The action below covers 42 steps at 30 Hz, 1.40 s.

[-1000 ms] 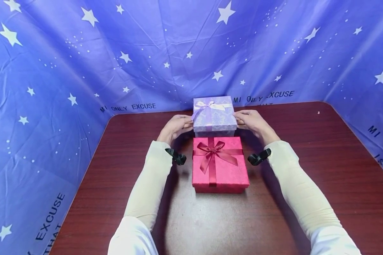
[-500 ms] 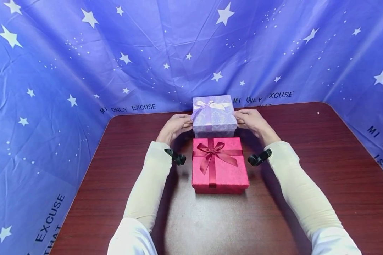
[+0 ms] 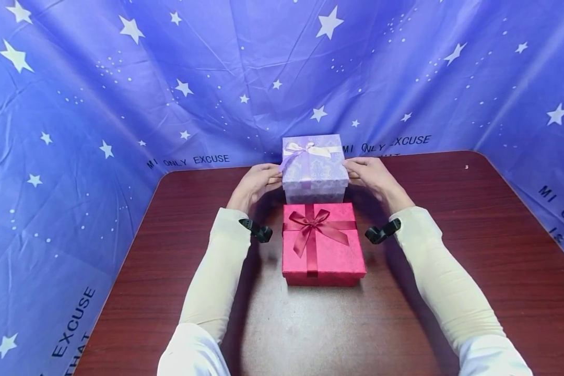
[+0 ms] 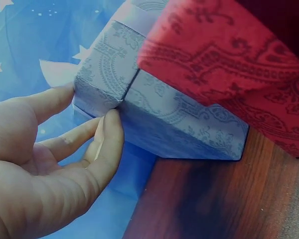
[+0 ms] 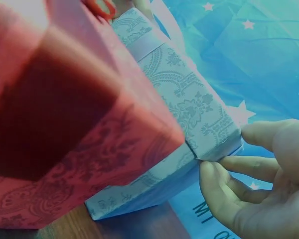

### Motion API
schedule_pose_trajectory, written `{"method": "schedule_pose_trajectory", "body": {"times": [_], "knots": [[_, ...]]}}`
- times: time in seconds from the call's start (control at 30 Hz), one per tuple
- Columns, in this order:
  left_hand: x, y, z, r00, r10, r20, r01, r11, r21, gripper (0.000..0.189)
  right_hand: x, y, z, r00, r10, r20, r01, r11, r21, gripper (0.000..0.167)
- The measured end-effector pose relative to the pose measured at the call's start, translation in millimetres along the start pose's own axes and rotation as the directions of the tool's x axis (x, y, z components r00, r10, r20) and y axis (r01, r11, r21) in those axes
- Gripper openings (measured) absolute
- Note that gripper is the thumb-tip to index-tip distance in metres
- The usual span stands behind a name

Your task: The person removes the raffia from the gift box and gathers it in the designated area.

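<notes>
At far table edge, behind red box (image 3: 323, 243): lilac box (image 3: 314, 168), lid pinched between left hand (image 3: 253, 185) and right hand (image 3: 375, 177), fingertips only. Risk: light grip slips, lid tilts, or base drags up then drops.

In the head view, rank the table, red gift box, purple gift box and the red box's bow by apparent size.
1. table
2. red gift box
3. purple gift box; it stands farther from the camera, so the true order of the boxes is unsure
4. red bow
</notes>
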<state>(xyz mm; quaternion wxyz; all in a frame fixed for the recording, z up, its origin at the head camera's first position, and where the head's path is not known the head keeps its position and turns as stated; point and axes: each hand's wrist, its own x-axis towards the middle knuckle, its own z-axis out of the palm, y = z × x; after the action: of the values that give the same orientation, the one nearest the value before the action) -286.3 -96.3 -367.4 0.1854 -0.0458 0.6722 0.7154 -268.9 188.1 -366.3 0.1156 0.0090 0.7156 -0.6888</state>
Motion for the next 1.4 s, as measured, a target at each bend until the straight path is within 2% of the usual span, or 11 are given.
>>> {"method": "schedule_pose_trajectory", "body": {"times": [0.27, 0.43, 0.6, 0.77, 0.87, 1.03, 1.17, 1.27, 1.4], "knots": [[-8.1, 14.3, -0.4, 0.999, 0.043, -0.003, -0.043, 0.999, -0.008, 0.037, -1.6, -11, 3, 0.997, -0.055, -0.057, 0.053, 0.998, -0.03, 0.052], [-11.8, 21.4, -2.2, 0.997, 0.071, -0.007, -0.071, 0.997, 0.021, 0.037, -3.0, -18, 9, 0.991, -0.084, -0.106, 0.082, 0.996, -0.025, 0.044], [-15.0, 27.7, -1.6, 0.993, 0.107, -0.04, -0.106, 0.994, 0.025, 0.038, -8.2, -28, 13, 0.978, -0.147, -0.148, 0.128, 0.983, -0.131, 0.047], [-17.8, 31.6, -1.4, 0.987, 0.146, -0.072, -0.146, 0.989, 0.01, 0.041, -13.9, -35, 16, 0.964, -0.209, -0.164, 0.162, 0.951, -0.262, 0.052], [-19.1, 33.1, -2.1, 0.98, 0.184, -0.071, -0.185, 0.983, -0.003, 0.041, -16.4, -37, 18, 0.956, -0.24, -0.168, 0.182, 0.936, -0.302, 0.05], [-22.1, 36.6, -3.1, 0.969, 0.232, -0.082, -0.233, 0.972, -0.003, 0.047, -19.3, -40, 20, 0.947, -0.289, -0.139, 0.255, 0.942, -0.217, 0.05], [-23.7, 39.2, -3.8, 0.968, 0.238, -0.081, -0.241, 0.97, -0.029, 0.054, -20.7, -41, 22, 0.947, -0.306, -0.094, 0.295, 0.949, -0.115, 0.051], [-23.6, 40.4, -4.5, 0.97, 0.237, -0.057, -0.241, 0.966, -0.092, 0.054, -21.4, -42, 23, 0.955, -0.288, -0.068, 0.286, 0.957, -0.039, 0.05], [-24.2, 41.6, -6.4, 0.972, 0.231, -0.032, -0.233, 0.962, -0.142, 0.044, -21.9, -43, 23, 0.974, -0.223, -0.042, 0.225, 0.971, 0.077, 0.047]]}}
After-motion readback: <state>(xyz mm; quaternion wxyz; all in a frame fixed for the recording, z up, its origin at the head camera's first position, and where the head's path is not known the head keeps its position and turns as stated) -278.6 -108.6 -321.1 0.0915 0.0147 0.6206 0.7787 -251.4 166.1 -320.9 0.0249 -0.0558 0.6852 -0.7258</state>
